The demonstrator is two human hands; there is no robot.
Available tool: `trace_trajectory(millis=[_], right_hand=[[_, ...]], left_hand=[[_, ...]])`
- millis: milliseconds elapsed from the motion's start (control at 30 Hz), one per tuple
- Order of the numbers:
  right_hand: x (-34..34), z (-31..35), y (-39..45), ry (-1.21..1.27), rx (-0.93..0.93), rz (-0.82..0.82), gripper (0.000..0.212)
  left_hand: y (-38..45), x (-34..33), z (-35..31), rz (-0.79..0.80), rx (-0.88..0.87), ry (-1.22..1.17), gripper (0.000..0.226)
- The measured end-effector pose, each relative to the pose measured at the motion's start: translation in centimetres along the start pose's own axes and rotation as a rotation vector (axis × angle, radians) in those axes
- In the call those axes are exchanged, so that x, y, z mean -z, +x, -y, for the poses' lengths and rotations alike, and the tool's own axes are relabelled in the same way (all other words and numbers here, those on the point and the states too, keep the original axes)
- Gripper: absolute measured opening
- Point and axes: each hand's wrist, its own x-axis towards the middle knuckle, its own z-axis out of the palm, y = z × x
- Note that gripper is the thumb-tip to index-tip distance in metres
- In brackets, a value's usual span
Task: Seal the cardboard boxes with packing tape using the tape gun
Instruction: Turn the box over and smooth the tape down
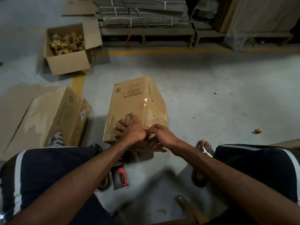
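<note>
A closed cardboard box point(129, 103) with printed arrows lies on the floor in front of me, clear tape shining along its right edge. My left hand point(129, 129) lies flat on the box's near top face, fingers spread. My right hand point(159, 135) rests at the near right corner, its fingers over the taped edge and down the near side. The red-handled tape gun point(121, 175) lies on the floor between my feet, under my left forearm, untouched.
An open box point(68, 62) of crumpled paper stands at the far left. A flattened carton point(48, 116) lies at my left. Bundled cardboard sheets on a pallet point(142, 17) fill the back. My sandalled feet flank the box.
</note>
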Motion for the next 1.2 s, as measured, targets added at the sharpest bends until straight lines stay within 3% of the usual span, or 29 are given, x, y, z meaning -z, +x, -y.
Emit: trace_trajectory(millis=[167,333,433,500,567,700,800,1100,1200], right_hand=[[0.6,0.9,1.1,-0.227,0.054,-0.004,0.038],[1.1,1.4,3.9,-0.625,0.272,-0.271,0.053],[1.3,2.5,5.0,-0.679,0.294,-0.460,0.084],[1.8,3.0,5.3,-0.732,0.250,-0.515,0.105],[2.4,3.0,5.4,-0.827,0.198,-0.522,0.113],[3.8,2.0,5.5,-0.818,0.137,-0.425,0.115],[4.8,1.5,5.2,-0.745,0.201,-0.366,0.110],[6.5,-0.6,4.0,-0.667,0.195,-0.386,0.104],[7.5,-1.7,3.5,-0.633,0.174,-0.422,0.098]], left_hand=[[0.7,1.1,2.6,0.021,-0.025,0.010,0.125],[0.8,2.5,5.1,0.063,-0.147,0.068,0.122],[0.9,3.3,6.4,0.010,-0.228,0.136,0.111],[1.2,4.3,7.4,-0.037,-0.287,0.170,0.100],[1.6,5.4,8.6,-0.081,-0.322,0.236,0.092],[1.8,6.5,10.4,-0.123,-0.305,0.293,0.082],[2.0,5.9,10.9,-0.113,-0.293,0.238,0.079],[2.8,4.0,9.5,0.004,-0.185,-0.314,0.076],[2.6,3.5,7.8,0.004,-0.227,-0.320,0.068]])
